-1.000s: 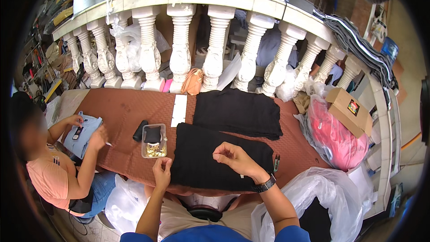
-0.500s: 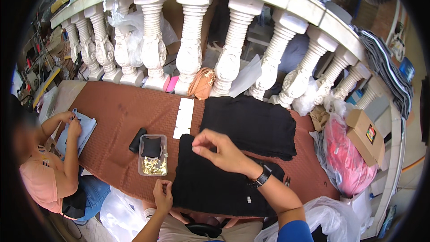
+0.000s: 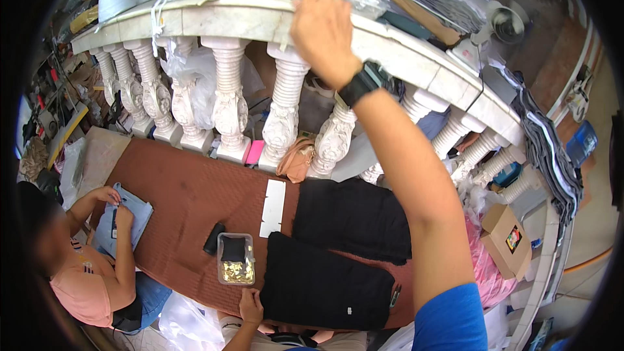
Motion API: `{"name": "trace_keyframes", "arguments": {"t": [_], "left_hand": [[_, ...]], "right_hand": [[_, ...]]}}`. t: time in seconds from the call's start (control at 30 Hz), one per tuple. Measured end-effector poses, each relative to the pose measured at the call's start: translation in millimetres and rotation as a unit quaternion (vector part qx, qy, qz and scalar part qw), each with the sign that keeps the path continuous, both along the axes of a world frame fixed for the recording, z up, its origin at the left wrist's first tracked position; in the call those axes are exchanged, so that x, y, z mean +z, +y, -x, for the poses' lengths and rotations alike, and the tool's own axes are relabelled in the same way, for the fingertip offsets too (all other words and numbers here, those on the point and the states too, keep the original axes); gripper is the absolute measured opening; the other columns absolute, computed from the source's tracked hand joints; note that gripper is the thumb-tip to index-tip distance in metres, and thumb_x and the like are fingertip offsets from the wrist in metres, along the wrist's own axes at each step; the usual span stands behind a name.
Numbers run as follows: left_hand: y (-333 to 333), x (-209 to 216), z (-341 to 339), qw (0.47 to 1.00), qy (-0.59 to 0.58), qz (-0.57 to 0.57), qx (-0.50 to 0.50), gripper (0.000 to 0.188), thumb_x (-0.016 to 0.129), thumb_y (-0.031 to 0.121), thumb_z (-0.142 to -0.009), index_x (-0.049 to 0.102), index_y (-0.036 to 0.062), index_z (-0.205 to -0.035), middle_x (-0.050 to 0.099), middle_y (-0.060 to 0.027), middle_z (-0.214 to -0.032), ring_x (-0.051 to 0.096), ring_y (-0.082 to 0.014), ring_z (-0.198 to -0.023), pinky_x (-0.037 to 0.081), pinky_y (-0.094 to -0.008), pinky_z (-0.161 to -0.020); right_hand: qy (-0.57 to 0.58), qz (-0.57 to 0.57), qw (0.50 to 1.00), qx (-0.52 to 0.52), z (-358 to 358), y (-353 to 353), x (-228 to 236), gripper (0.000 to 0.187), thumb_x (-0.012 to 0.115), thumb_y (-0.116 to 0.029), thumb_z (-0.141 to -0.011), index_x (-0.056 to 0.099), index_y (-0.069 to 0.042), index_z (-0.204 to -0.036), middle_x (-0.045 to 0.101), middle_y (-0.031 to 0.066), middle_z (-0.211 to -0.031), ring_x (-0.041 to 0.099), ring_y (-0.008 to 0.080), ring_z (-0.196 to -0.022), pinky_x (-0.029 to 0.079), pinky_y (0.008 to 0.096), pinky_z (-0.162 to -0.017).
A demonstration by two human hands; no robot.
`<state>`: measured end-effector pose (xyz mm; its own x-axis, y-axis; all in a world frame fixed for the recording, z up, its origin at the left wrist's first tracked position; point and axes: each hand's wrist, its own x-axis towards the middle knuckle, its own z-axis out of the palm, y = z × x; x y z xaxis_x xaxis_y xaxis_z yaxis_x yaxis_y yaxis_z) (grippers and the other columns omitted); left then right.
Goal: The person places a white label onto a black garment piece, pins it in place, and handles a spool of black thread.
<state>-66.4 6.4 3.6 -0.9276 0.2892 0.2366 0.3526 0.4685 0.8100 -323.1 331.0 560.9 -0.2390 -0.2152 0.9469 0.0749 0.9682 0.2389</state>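
Observation:
My right hand [image 3: 325,32] is stretched far forward over the marble ledge, fingers curled down beside a clear plastic container [image 3: 365,4]. Its fingertips are partly hidden, and whatever they grip cannot be made out. Low at the table's near side, my left hand [image 3: 251,305] has its fingers pressed together by the left edge of a folded black cloth [image 3: 325,279]; what they hold, if anything, is too small to tell. A second black cloth [image 3: 351,211] lies behind the first. Left of them stands a clear tub [image 3: 236,281] with small gold-coloured pieces and a black pad [image 3: 233,247].
White balusters [image 3: 284,91] carry the ledge along the table's far side. A white card strip [image 3: 273,208], a dark cylinder [image 3: 214,238] and small snips [image 3: 395,296] lie on the brown cover [image 3: 175,188]. At left a co-worker handles light-blue fabric [image 3: 133,211]. A cardboard box [image 3: 506,240] stands right.
My right hand has gone from above the black cloth up and forward to the ledge. The left hand sits lower in the picture, by the cloth's edge. The view has shifted, showing more of the ledge top.

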Motion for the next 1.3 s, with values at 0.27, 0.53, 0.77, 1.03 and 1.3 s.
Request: {"name": "trace_keyframes", "arguments": {"t": [0.27,0.53,0.77,1.03,1.3], "left_hand": [[-5.2,5.7,2.3,0.997,-0.036,0.064,-0.001,0.010,0.058,0.015,-0.098,0.057,0.0054,-0.098,0.057,-0.0179,-0.097,0.062,-0.0418,-0.084,0.049,-0.0508,-0.071],[0.3,7.0,1.9,0.995,-0.018,0.093,-0.020,0.010,0.058,0.014,-0.097,0.058,0.0049,-0.101,0.057,-0.0186,-0.100,0.062,-0.0423,-0.082,0.050,-0.0510,-0.070],[3.5,2.0,4.8,0.994,-0.026,0.100,-0.022,0.010,0.059,0.014,-0.097,0.058,0.0057,-0.102,0.056,-0.0182,-0.099,0.062,-0.0415,-0.081,0.050,-0.0504,-0.068],[-6.7,-2.8,-0.3,0.994,0.010,0.104,-0.027,0.010,0.059,0.014,-0.097,0.058,0.0045,-0.101,0.056,-0.0190,-0.099,0.062,-0.0413,-0.079,0.051,-0.0492,-0.066],[-3.0,-21.4,-0.4,0.996,0.001,0.084,-0.025,0.012,0.061,0.010,-0.095,0.058,0.0014,-0.104,0.059,-0.0240,-0.111,0.063,-0.0437,-0.085,0.053,-0.0495,-0.072]], "right_hand": [[-0.240,0.291,0.879,-0.293,25.7,73.6,120.2,0.045,0.054,-0.029,-0.092,0.069,-0.003,-0.125,0.063,0.0238,-0.132,0.055,0.0401,-0.129,0.043,0.0468,-0.107],[-0.326,0.272,0.833,-0.356,72.3,174.4,126.8,0.036,0.060,-0.020,-0.078,0.076,0.003,-0.101,0.073,0.0237,-0.107,0.072,0.0341,-0.104,0.056,0.0404,-0.090],[-0.405,0.204,0.785,-0.421,91.9,190.5,135.8,0.035,0.061,-0.021,-0.083,0.076,-0.004,-0.110,0.073,0.0200,-0.115,0.072,0.0320,-0.105,0.056,0.0415,-0.089],[-0.232,0.308,0.857,-0.342,43.8,139.5,160.2,0.048,0.063,-0.032,-0.088,0.069,0.002,-0.122,0.065,0.0225,-0.131,0.063,0.0374,-0.122,0.051,0.0411,-0.101],[-0.146,0.124,0.942,-0.275,-65.9,-2.9,90.6,0.029,0.055,-0.017,-0.090,0.060,0.002,-0.112,0.071,0.0242,-0.099,0.069,0.0431,-0.092,0.054,0.0458,-0.081]]}}
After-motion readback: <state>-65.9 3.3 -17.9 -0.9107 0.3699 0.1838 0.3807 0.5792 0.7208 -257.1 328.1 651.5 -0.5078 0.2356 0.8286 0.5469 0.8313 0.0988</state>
